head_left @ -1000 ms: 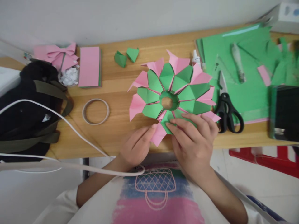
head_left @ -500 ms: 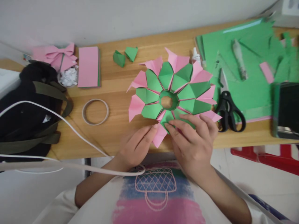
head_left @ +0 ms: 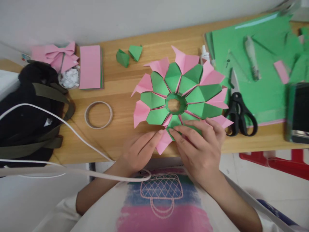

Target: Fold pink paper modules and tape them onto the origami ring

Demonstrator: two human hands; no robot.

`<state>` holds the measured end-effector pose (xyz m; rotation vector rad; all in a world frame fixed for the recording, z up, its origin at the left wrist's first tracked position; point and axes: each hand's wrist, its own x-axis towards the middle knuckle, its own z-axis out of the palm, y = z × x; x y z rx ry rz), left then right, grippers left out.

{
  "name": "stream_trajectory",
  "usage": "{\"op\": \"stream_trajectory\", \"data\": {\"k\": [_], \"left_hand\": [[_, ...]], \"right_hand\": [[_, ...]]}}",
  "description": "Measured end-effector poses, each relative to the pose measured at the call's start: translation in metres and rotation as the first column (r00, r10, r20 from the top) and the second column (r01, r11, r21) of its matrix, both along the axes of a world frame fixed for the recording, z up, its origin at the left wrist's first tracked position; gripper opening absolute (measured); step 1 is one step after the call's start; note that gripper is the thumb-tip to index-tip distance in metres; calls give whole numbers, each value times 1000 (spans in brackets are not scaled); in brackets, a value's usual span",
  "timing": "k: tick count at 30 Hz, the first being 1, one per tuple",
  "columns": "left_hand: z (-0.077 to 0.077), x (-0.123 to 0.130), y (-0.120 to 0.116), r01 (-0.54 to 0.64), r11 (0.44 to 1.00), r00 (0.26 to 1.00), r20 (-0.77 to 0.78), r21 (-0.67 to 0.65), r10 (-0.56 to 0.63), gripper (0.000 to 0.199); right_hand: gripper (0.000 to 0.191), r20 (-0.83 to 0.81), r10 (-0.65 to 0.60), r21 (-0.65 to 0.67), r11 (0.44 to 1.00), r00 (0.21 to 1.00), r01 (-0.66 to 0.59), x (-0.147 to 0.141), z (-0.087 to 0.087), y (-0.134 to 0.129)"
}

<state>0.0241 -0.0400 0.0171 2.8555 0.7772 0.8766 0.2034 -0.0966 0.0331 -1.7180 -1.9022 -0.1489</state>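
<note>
A ring-shaped paper flower (head_left: 155,99) of folded green and pink pieces is held above the near part of the table. Its green sections surround an open round centre, and pink points stick out around the rim. My left hand (head_left: 141,149) pinches the near pink point at its left edge, fingers together. On the near right side my right hand (head_left: 200,145) grips a green section, its fingers curled over the paper and covering part of it. Both thumbs are mostly hidden.
Left are a black bag (head_left: 36,106), pink paper stack (head_left: 90,67), pink bow (head_left: 61,54) and tape roll (head_left: 110,116). Two green folded pieces (head_left: 122,58) lie behind. Right are black scissors (head_left: 238,108), green sheets (head_left: 267,100) and a glue bottle (head_left: 205,54). A white cable (head_left: 79,136) crosses in front.
Both hands keep their hold on the paper flower, almost still. The flower looks slightly larger and reaches a little further right; the things on the right have shifted slightly in view.
</note>
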Motion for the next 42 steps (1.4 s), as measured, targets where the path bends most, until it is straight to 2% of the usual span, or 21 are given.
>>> {"op": "stream_trajectory", "data": {"k": [3, 9, 14, 18, 24, 28, 33, 38, 40, 42], "left_hand": [[-2, 0, 1, 35, 999, 999, 32, -20, -35, 30], [-7, 2, -1, -13, 1000, 999, 41, -3, 13, 27], [1, 2, -2, 33, 999, 999, -19, 1, -33, 27], [7, 3, -6, -16, 999, 999, -41, -48, 15, 29], [6, 4, -8, -52, 999, 999, -14, -5, 52, 37], [10, 2, -6, -34, 999, 998, -50, -34, 32, 44], [13, -1, -6, 1, 998, 996, -91, -62, -7, 38], [8, 0, -5, -24, 997, 998, -64, -67, 19, 36], [7, 2, -3, -21, 991, 1000, -23, -134, 18, 36], [10, 4, -2, -25, 947, 999, 18, -321, 32, 35]], "right_hand": [[12, -13, 4, 17, 1000, 1000, -4, 1, 0, 0], [18, -24, 5, 12, 1000, 1000, -5, 1, 0, -1], [16, -42, -36, 2, 999, 998, 36, 0, 0, -1], [18, -2, -60, 2, 998, 998, 60, -2, 0, 0], [16, -17, -58, 31, 998, 998, 59, -3, -1, 0], [13, -17, -53, 36, 998, 998, 53, -2, -1, 0], [14, -17, -51, 22, 998, 999, 52, -2, -2, -1], [12, -31, -50, 23, 998, 998, 50, -2, -2, -2], [13, -39, -57, 21, 998, 998, 58, -2, -1, -1], [14, -37, -61, 17, 998, 997, 62, -3, -1, -1]]}}
